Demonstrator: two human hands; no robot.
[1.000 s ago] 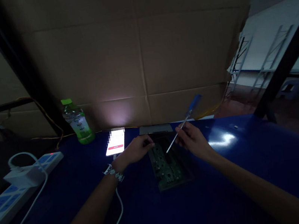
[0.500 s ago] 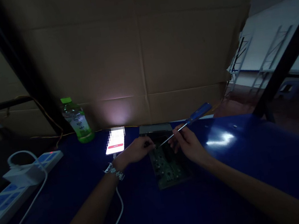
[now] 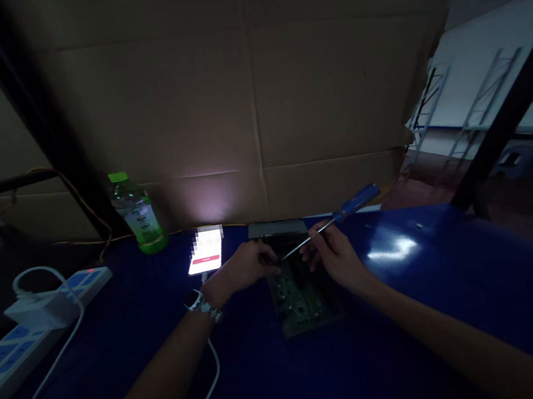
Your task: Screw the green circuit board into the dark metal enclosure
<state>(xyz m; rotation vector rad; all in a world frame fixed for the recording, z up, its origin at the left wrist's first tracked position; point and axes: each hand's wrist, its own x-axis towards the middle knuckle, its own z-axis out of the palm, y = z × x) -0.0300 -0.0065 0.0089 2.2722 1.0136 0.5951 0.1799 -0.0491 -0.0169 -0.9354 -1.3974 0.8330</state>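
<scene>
A green circuit board (image 3: 303, 301) lies on the blue table, with a grey box-like part (image 3: 278, 228) at its far end. My right hand (image 3: 333, 253) grips the metal shaft of a screwdriver (image 3: 355, 202) with a blue handle. The handle points up to the right, and the tip slants down to the board's upper left part. My left hand (image 3: 254, 263) is at the board's upper left edge, its fingers bent together close to the tip. Whatever is between those fingers is too small and dark to make out.
A lit phone (image 3: 205, 249) with a white cable lies left of the board. Behind it stands a green-capped bottle (image 3: 141, 219). A power strip (image 3: 92, 281) with a white plug (image 3: 41, 310) is at the left. Cardboard (image 3: 250, 94) rises behind the table.
My left hand's fingers have shifted slightly right, closer to the screwdriver tip. The screwdriver and my right hand have moved very little.
</scene>
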